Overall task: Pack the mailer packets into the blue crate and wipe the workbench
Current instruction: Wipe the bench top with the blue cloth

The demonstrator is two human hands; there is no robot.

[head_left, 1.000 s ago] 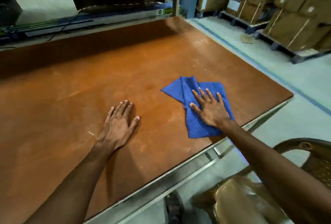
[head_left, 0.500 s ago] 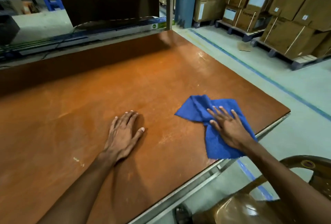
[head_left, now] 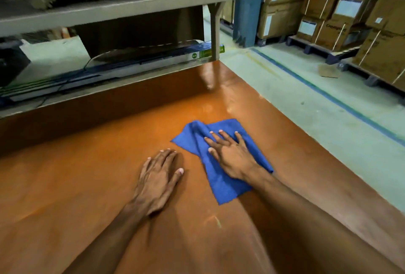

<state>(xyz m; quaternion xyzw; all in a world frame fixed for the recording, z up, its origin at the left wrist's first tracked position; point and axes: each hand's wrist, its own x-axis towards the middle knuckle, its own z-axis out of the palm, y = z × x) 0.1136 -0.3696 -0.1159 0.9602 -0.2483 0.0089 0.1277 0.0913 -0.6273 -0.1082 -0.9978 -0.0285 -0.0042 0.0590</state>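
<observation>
A blue cloth (head_left: 221,184) lies flat on the brown workbench (head_left: 76,186), right of centre. My right hand (head_left: 232,155) presses on it palm down, fingers spread and pointing away from me. Just left of the cloth, my left hand (head_left: 157,181) rests flat on the bare wood with its fingers together. No mailer packets and no blue crate are in view.
A grey shelf (head_left: 135,4) with torn cardboard hangs over the bench's far edge, carried by a post (head_left: 215,30) at the far right corner. Stacked cardboard boxes on pallets (head_left: 341,17) stand to the right across a green floor with a blue line (head_left: 328,96).
My right hand has pushed the cloth away from the near right edge toward the middle of the bench, closer to my left hand. The view has tilted upward and forward.
</observation>
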